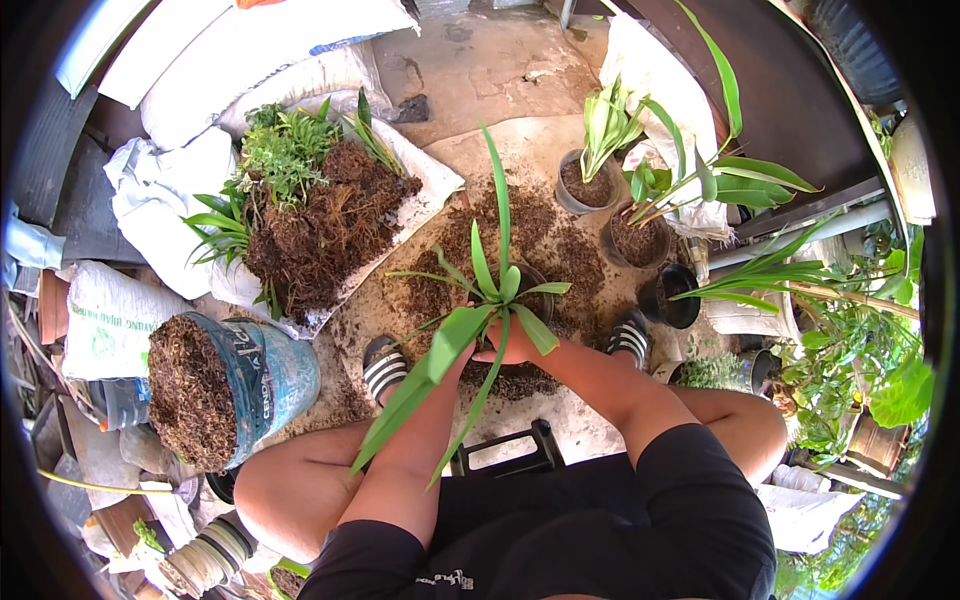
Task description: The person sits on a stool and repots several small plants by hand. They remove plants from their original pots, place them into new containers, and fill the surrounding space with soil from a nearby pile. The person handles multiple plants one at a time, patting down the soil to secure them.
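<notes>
A long-leaved green plant stands upright in front of me, its leaves spreading over both forearms. Behind its leaves shows part of a dark pot. At the plant's base is my right hand, its fingers curled in around the lower stem; some of the fingertips are hidden. My left hand reaches to the other side of the same base, and leaves cover most of it, so its fingers do not show. Loose dark soil lies just below the hands.
Left, a blue bucket of soil lies tipped beside a white sack. A heap of roots and soil with plants rests on sheeting. Right stand potted plants and a black pot. A black stool sits between my legs.
</notes>
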Tool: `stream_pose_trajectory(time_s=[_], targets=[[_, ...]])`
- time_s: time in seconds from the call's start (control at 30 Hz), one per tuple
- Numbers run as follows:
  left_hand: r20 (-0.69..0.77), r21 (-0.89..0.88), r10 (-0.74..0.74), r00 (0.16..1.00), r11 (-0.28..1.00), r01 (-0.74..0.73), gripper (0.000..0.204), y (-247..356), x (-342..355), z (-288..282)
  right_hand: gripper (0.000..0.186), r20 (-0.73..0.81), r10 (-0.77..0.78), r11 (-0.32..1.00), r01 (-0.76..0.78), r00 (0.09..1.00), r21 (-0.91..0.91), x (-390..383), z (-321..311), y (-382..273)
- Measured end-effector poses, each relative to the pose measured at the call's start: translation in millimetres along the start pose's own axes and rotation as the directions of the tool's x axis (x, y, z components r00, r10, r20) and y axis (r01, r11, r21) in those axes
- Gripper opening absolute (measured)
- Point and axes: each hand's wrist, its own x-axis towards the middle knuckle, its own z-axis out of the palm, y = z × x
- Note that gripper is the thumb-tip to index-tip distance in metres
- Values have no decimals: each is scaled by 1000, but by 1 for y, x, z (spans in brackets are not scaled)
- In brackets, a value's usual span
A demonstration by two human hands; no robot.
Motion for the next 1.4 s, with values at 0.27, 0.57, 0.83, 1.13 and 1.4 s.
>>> stream_pose_trajectory(time_s=[0.27, 0.57, 0.83, 1.13, 1.4], targets=[[-25, 407, -164, 986, 899, 160, 38, 12, -1, -8, 89, 33, 175, 971, -178, 984, 157, 11, -9, -21], [-112, 274, -175, 978, 941, 200, 42, -10, 10, -15, 78, 156, 233, 962, -251, 960, 111, 38, 1, -19], [-99, -10, -363, 927, 931, 364, 30, 4, 7, 0, 89, 118, 82, 997, -81, 990, -13, 15, 12, -2], [-72, 59, -213, 974, 974, 218, 25, -67, 6, -22, 92, 452, -162, 952, 260, 877, -164, -16, -21, 46], [-19, 179, -326, 945, 929, 324, 25, -8, 6, -5, 86, 472, -20, 969, 134, 882, -209, -45, -60, 20]])
